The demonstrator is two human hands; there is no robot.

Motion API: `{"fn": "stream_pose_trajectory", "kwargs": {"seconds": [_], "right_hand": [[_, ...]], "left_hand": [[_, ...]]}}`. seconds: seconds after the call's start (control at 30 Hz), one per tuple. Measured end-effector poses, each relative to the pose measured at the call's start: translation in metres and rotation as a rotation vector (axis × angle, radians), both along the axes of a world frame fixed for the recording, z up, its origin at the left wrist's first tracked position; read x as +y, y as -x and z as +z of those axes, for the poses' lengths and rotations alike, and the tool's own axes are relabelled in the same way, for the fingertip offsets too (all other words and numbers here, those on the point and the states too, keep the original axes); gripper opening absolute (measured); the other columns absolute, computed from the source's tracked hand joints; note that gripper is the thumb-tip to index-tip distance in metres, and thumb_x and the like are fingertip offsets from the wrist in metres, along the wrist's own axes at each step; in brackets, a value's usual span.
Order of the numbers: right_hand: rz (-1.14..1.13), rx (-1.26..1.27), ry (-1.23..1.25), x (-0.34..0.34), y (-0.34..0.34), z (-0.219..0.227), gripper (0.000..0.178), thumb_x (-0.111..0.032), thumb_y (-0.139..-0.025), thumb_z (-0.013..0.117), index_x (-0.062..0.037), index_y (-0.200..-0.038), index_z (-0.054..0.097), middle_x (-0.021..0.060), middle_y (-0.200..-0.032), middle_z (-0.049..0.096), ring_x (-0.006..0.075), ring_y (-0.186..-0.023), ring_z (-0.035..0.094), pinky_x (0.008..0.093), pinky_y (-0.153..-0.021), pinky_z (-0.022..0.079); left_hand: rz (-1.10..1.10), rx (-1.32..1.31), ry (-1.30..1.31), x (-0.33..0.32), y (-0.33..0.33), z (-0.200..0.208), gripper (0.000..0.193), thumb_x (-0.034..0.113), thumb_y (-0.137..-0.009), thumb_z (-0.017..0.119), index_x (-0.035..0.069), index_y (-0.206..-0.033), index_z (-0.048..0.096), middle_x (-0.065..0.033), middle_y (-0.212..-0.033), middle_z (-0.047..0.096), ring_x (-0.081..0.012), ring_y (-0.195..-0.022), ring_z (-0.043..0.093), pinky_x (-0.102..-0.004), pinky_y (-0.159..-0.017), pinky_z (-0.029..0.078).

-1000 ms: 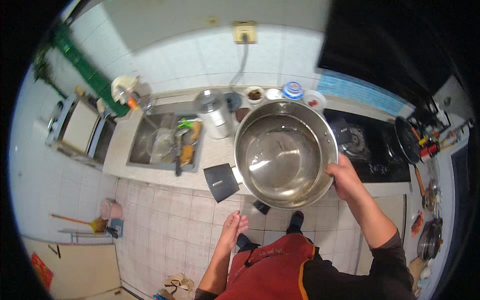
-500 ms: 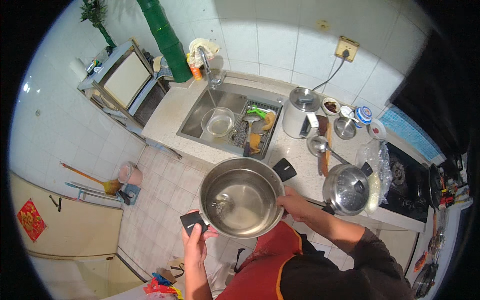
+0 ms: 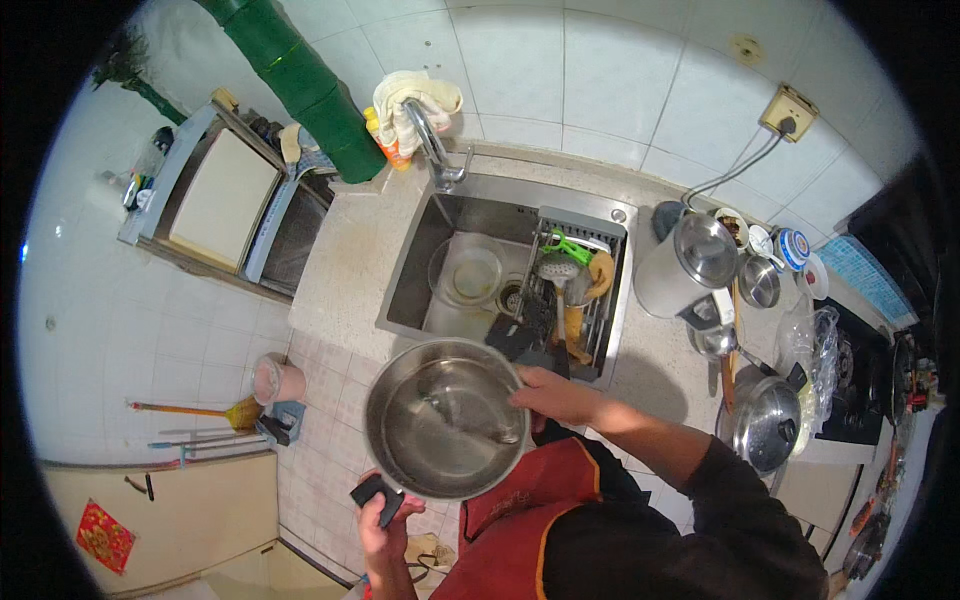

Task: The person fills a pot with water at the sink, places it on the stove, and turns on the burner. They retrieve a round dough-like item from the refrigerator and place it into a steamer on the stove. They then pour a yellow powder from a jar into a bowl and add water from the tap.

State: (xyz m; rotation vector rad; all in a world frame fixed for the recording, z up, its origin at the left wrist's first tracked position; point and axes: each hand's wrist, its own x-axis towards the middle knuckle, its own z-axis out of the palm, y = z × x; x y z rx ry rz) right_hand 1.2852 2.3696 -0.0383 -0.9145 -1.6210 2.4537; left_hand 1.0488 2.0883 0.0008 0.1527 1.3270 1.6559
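I hold a large steel pot (image 3: 445, 420) in front of me at the sink's near edge. My left hand (image 3: 383, 515) grips its black handle at the near side. On the pot's far right rim sits my right hand (image 3: 555, 392), gripping by the other black handle. The inside of the pot looks wet and shiny, with nothing solid in it. Just beyond it lies the steel sink (image 3: 425, 265), holding a glass bowl (image 3: 470, 275) and a dish rack (image 3: 570, 295) with utensils. The faucet (image 3: 432, 140) stands at the sink's far side.
A steel kettle (image 3: 690, 265) and small bowls stand on the counter right of the sink. A lidded steel pot (image 3: 765, 420) sits near my right elbow. A green pipe (image 3: 300, 75) rises at the far left. A broom (image 3: 195, 410) lies on the tiled floor.
The pot has swung from the stove side on the right over to the sink's near edge. My view has turned left with it; both hands kept their grip.
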Motion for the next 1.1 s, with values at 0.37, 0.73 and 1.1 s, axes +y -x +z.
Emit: {"fn": "stream_pose_trajectory", "kwargs": {"seconds": [0.37,0.73,1.1], "right_hand": [[-0.696,-0.553,0.167,0.133,0.187,-0.288,0.031,-0.031,-0.089,0.067,-0.0033,-0.104,0.063,0.0095,-0.091,0.062,0.0229,-0.068,0.061,0.0353,-0.055,0.051],[-1.257,-0.43,0.587,0.156,0.217,-0.381,0.028,-0.011,-0.088,0.062,-0.0048,-0.116,0.06,0.0141,-0.096,0.064,0.0296,-0.075,0.065,0.0443,-0.062,0.056],[-1.326,-0.255,0.445,0.125,0.212,-0.276,0.031,-0.005,-0.088,0.057,-0.0003,-0.118,0.057,0.0135,-0.097,0.067,0.0238,-0.067,0.065,0.0369,-0.06,0.059]], "left_hand": [[0.06,0.23,0.066,0.011,0.212,0.027,0.055,0.041,-0.09,0.058,0.008,-0.134,0.05,-0.0103,-0.112,0.066,-0.0261,-0.091,0.064,-0.0412,-0.068,0.052],[0.099,0.422,0.367,0.059,0.358,0.05,0.071,0.041,-0.087,0.062,0.0,-0.141,0.042,-0.0195,-0.14,0.049,-0.037,-0.124,0.05,-0.0525,-0.101,0.045],[0.026,0.308,0.168,0.089,0.406,0.034,0.062,0.035,-0.087,0.06,0.01,-0.141,0.044,-0.0126,-0.135,0.054,-0.0313,-0.126,0.051,-0.0499,-0.104,0.043]]}}
